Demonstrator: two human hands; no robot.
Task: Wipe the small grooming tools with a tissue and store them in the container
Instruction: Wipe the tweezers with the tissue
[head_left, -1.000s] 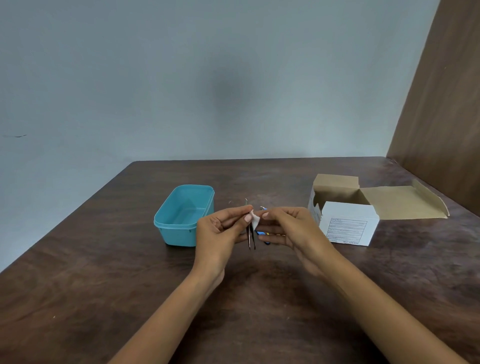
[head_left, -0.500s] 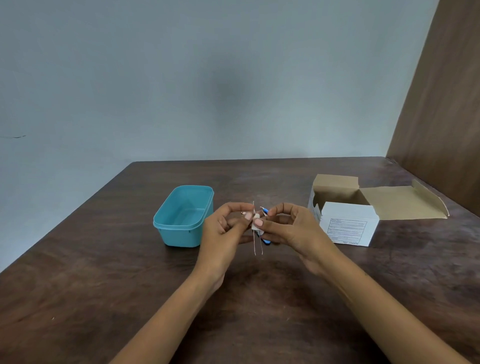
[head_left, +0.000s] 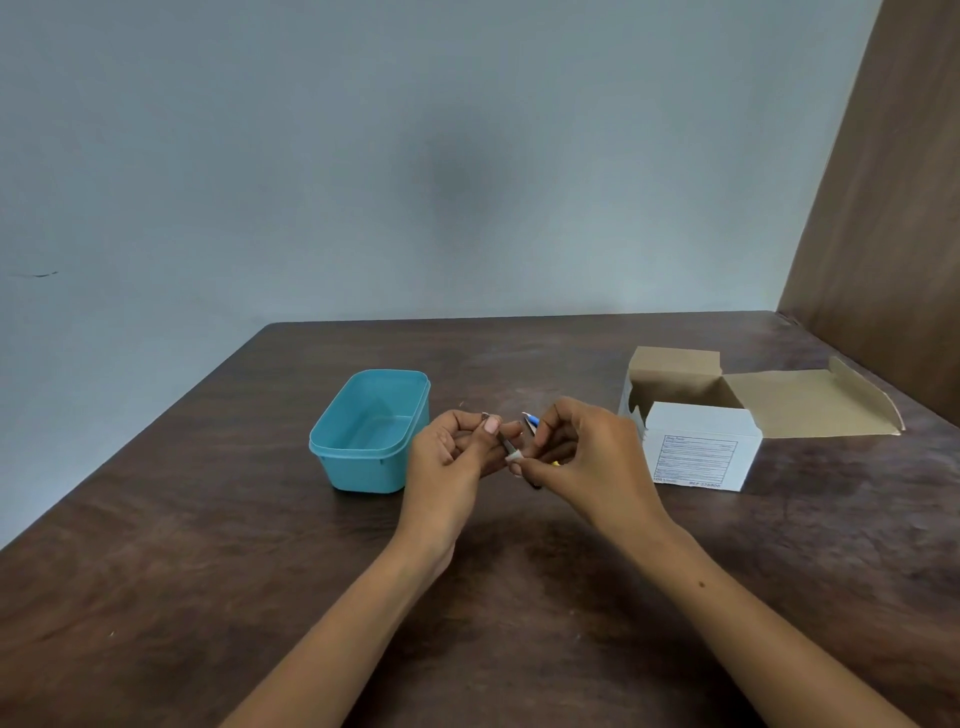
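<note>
Only blurred, unreadable print lines mark the white box (head_left: 698, 460).

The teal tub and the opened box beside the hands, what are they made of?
Teal tub: seemingly plastic, with smooth, evenly coloured, slightly glossy walls and a moulded rim. Opened box: cardboard, white printed outside, raw brown inside, with thin folded flaps.
</note>
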